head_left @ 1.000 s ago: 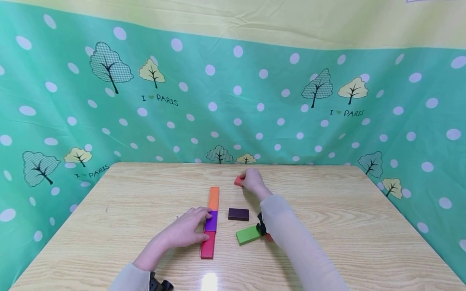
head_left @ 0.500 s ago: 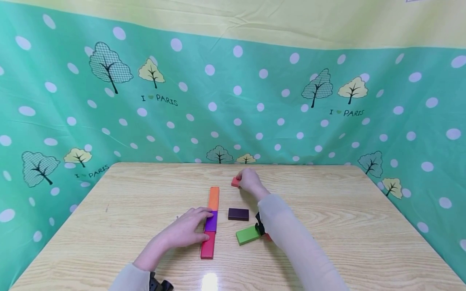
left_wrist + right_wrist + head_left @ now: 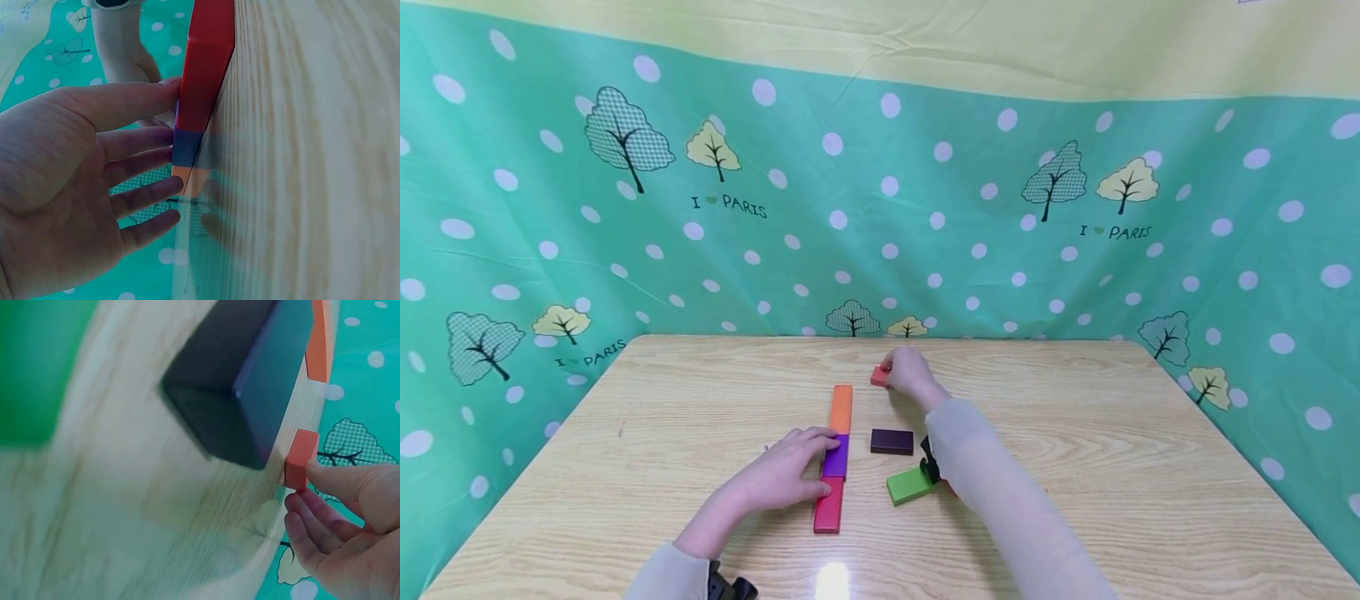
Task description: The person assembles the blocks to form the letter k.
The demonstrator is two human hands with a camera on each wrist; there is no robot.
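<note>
A red block [image 3: 828, 512], a purple block [image 3: 836, 462] and an orange block [image 3: 842, 408] lie end to end in a straight row on the table. My left hand [image 3: 778, 473] rests against this row, thumb on the red block and fingertips at the purple one, fingers fairly straight. Toward the table's far edge, my right hand [image 3: 912, 375] pinches a smaller red block [image 3: 301, 456] between thumb and fingers. In the head view that hand covers part of the smaller block, which sits beyond the orange end and to its right.
A dark block [image 3: 892, 442] lies right of the row. Nearer me is a green block [image 3: 908, 485], partly under my right wrist strap, with a bit of red showing beside the sleeve. A polka-dot curtain [image 3: 925, 208] hangs behind the wooden table [image 3: 1075, 433].
My right hand has shifted a little to the left with the smaller red block in its pinch. The left hand and the row have stayed in place.
</note>
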